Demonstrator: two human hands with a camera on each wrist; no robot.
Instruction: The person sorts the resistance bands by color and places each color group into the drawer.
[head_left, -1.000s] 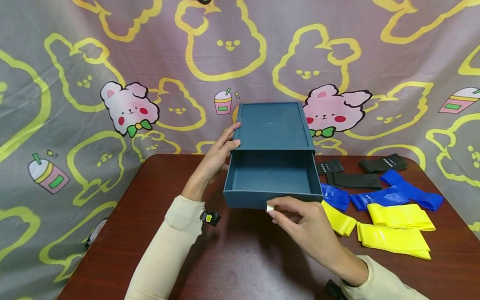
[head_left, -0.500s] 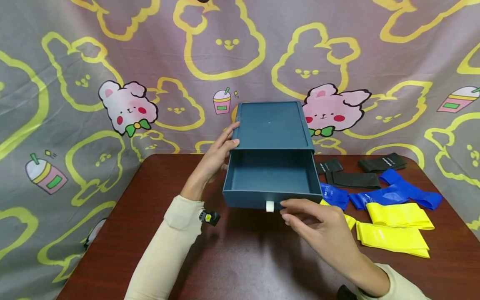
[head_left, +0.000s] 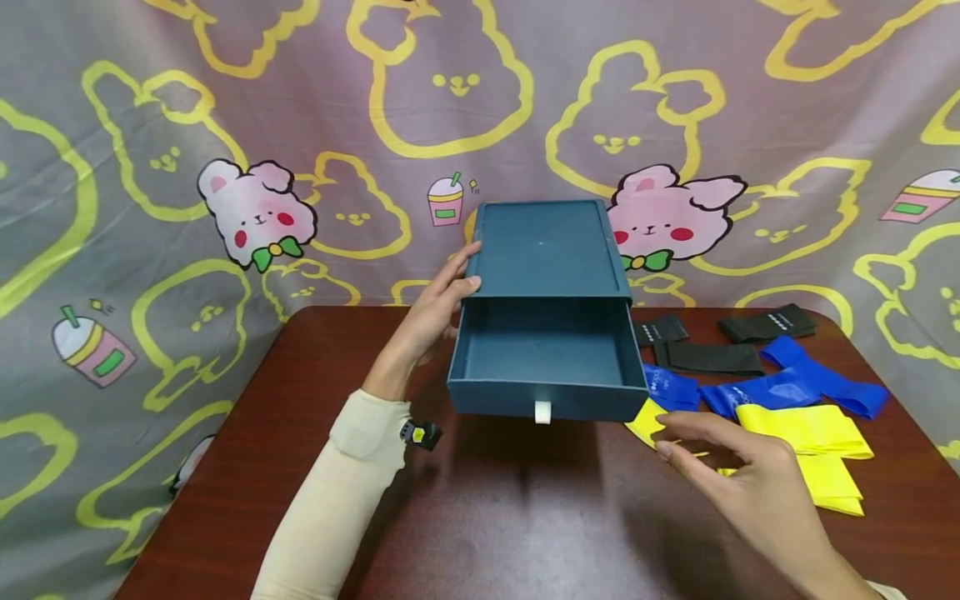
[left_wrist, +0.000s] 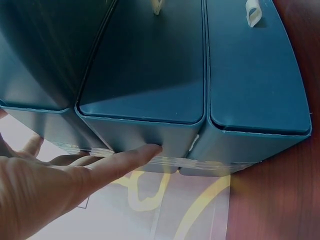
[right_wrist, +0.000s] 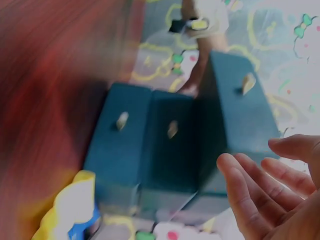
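A dark blue drawer cabinet (head_left: 543, 250) stands at the back of the table, with its top drawer (head_left: 495, 398) pulled out. The inside of that drawer shows nothing in it. A white pull tab (head_left: 543, 412) sticks out from its front. My left hand (head_left: 427, 325) rests against the cabinet's left side, fingers extended; the left wrist view shows three stacked drawers beside it. My right hand (head_left: 757, 483) hovers over the yellow resistance bands (head_left: 806, 429), fingers loosely bent and apart. Nothing is between its fingers in the right wrist view.
Right of the cabinet lie folded black bands (head_left: 712, 359) at the back and blue bands (head_left: 787, 387) in front of them. A patterned cloth (head_left: 337, 100) hangs behind the brown table (head_left: 300, 400).
My right hand has let go of the white tab and moved right, to the yellow bands. My left hand and the opened drawer have stayed in place.
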